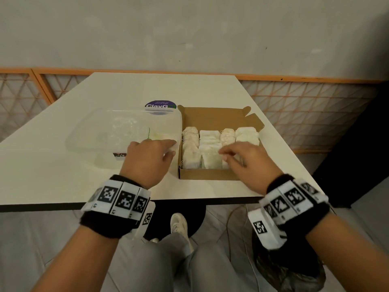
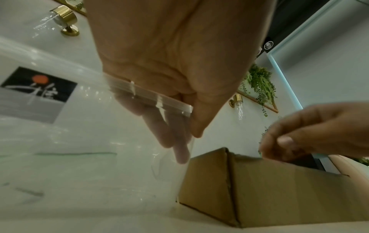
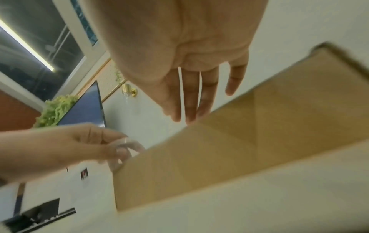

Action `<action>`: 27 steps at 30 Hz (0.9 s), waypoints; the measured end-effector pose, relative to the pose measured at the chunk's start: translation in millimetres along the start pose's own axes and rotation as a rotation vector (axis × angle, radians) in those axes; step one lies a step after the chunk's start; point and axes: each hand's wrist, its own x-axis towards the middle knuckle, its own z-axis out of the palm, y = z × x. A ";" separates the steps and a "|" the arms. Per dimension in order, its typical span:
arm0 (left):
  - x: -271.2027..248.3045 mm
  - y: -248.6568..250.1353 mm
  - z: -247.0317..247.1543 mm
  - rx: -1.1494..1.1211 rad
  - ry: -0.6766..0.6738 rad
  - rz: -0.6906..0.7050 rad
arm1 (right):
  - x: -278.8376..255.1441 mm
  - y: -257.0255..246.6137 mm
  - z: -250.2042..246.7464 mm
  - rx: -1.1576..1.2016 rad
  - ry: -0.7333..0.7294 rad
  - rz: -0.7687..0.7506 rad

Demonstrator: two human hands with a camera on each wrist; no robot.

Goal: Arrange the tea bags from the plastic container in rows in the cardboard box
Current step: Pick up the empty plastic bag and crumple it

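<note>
A clear plastic container stands left of an open cardboard box. Pale tea bags fill the box in several rows. My left hand grips the container's near right corner. In the left wrist view its fingers lie inside the clear wall and the thumb outside. My right hand hovers over the near right part of the box, holding nothing. Its fingers are straight above the box wall. A green thread shows in the container; whether tea bags lie there I cannot tell.
Both containers sit mid-table on a white table, whose dark front edge is just below my wrists. A round purple sticker lies behind the container. The box's back flap stands open. An orange lattice railing runs behind the table.
</note>
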 end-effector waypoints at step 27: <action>-23.5 1.0 1.7 -0.019 0.030 0.064 | -8.5 36.5 10.3 0.351 0.198 0.599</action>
